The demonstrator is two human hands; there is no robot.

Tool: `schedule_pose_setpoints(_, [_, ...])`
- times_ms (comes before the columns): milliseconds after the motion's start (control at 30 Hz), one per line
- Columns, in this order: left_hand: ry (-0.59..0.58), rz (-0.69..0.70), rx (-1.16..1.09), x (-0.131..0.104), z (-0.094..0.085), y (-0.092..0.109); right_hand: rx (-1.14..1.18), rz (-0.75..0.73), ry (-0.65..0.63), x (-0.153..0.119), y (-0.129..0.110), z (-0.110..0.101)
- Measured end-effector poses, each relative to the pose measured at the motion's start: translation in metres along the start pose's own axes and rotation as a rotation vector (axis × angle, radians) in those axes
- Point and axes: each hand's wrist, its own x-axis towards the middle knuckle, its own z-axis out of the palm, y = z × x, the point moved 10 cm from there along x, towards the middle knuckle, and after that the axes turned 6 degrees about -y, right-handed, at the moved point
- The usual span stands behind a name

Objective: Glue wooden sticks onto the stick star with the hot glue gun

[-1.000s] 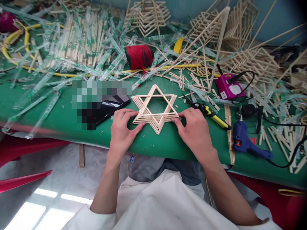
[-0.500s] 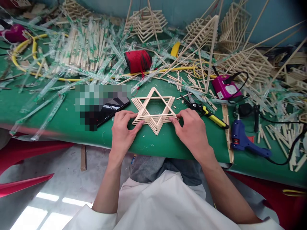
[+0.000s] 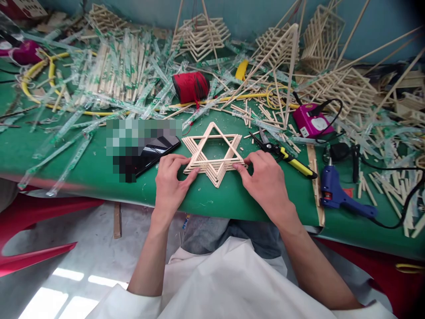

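A star-shaped stack of thin wooden sticks (image 3: 217, 167) lies on the green table in front of me. My left hand (image 3: 172, 177) pinches its lower left corner between thumb and fingers. At the lower right corner, my right hand (image 3: 264, 173) grips the stack the same way. Left of the star is a black phone (image 3: 154, 150), partly covered by a blurred patch. Black and yellow cutters (image 3: 288, 159) lie just beyond my right hand.
Farther right lies a blue glue gun (image 3: 341, 195) near a magenta power socket (image 3: 312, 122). A red thread spool (image 3: 191, 86), wrapped sticks (image 3: 122, 66) and a yellow hose (image 3: 29, 82) lie behind. Stacked stick frames (image 3: 201, 37) stand along the wall.
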Motion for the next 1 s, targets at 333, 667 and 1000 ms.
schedule_pose_setpoints(333, [0.004, 0.043, 0.034, 0.000, 0.000, 0.002, 0.148, -0.013, 0.076, -0.001, 0.002, -0.002])
schedule_pose_setpoints(667, [0.008, 0.066, 0.048, 0.000, -0.001, 0.004, 0.156, -0.028, 0.118, -0.001, 0.001, -0.003])
schedule_pose_setpoints(1000, [-0.091, 0.058, 0.226, 0.001, 0.010, 0.012, 0.078, -0.030, 0.092, -0.005, -0.003, 0.000])
